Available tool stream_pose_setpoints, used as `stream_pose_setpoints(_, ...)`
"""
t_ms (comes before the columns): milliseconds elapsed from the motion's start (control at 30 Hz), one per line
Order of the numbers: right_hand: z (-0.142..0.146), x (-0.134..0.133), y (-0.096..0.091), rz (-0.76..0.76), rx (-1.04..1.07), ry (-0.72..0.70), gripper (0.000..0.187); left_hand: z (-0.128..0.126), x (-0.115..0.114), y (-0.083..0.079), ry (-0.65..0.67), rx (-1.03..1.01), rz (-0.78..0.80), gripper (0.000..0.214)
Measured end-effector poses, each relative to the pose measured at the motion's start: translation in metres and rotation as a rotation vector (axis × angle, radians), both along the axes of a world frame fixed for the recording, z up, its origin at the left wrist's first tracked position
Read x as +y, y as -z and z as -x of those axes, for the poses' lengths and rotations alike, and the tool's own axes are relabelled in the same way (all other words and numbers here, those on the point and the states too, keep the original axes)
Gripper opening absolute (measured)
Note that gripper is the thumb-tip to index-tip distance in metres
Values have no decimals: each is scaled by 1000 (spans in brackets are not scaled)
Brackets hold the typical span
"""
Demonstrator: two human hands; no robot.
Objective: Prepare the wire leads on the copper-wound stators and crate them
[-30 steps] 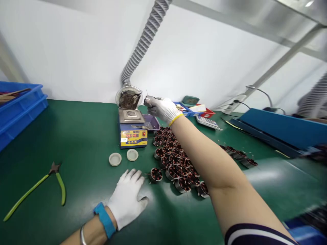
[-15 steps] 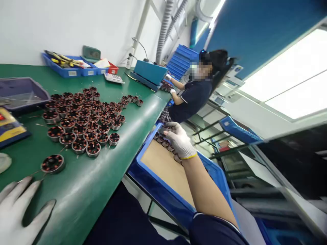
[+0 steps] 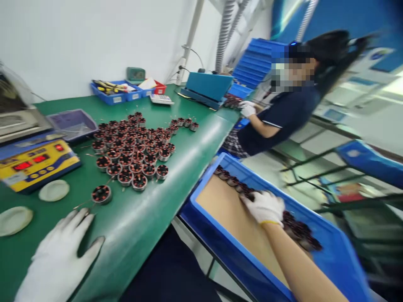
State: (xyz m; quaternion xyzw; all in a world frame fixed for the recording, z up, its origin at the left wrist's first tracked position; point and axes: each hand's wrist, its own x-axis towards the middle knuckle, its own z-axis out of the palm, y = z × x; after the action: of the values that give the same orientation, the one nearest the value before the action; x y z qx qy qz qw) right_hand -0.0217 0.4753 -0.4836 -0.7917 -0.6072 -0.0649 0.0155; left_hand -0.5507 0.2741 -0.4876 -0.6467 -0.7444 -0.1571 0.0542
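Observation:
My left hand (image 3: 64, 247), in a white glove with darkened fingertips, lies on the green bench with its fingers spread. Just beyond its fingertips sits one wound motor stator (image 3: 101, 194), its lead wires pointing toward the hand. Many similar stators (image 3: 126, 159) stand in a cluster farther up the bench. My right hand (image 3: 264, 206), gloved too, reaches into a blue bin (image 3: 204, 191) with brown board on its bottom. Its fingers close around a dark stator (image 3: 250, 194) in the row along the bin's far side; the fingers partly hide it.
A yellow device with red digits (image 3: 39, 163), two pale discs (image 3: 54, 191) and a purple tray (image 3: 74, 121) are at the left. Blue boxes with pliers (image 3: 115, 94) stand by the wall. A co-worker (image 3: 277, 105) sits beyond the bin, near a metal rack (image 3: 315, 167).
My right hand has moved from above the bin's far end down into the stator row. The view has swung left, showing more of the yellow device. My left hand stays on the bench.

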Motion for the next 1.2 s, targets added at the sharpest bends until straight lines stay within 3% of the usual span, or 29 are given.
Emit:
stream_pose_setpoints(67, 10, 10, -4, -101, -82, 8, 31, -4, 0, -8, 35, 73, 0, 54)
stream_pose_setpoints(133, 41, 16, -15, -280, -35, -162, 41, -7, 1, -12, 50, 104, -14, 56)
stream_pose_setpoints(200, 92, 13, -33, -418, 156, -483, 54, -8, 1, -16, 44, 104, -19, 55)
stream_pose_setpoints(267, 159, -1, -52, -462, 388, -868, 60, -10, 1, -20, 33, 77, -8, 52)
stream_pose_setpoints(367, 265, -29, -75, -277, 361, -1529, 55, -13, -1, -24, 21, -4, -22, 46)
stream_pose_setpoints(433, 322, -44, -82, -234, 271, -1706, 53, -14, -5, -25, 5, -82, -53, 41)
stream_pose_setpoints(533, 376, -54, -78, -224, 122, -1712, 39, -18, -18, -25, -62, -263, -112, 34)
stream_pose_setpoints(633, 396, -57, -67, -307, 87, -1724, 35, -25, -34, -30, -174, -560, -212, 31)
stream_pose_setpoints(767, 407, -62, -55, -372, 32, -1743, 34, -30, -43, -44, -351, -987, -446, 32)
stream_pose_setpoints(900, 414, -71, -51, -334, -9, -1652, 39, -22, -40, -55, -511, -1282, -597, 39)
stream_pose_setpoints(1100, 406, -68, -47, -366, 51, -1574, 41, -10, -39, -54, -509, -1486, -599, 43)
stream_pose_setpoints(1200, 403, -72, -45, -344, 143, -1649, 42, -12, -36, -53, -501, -1560, -555, 44)
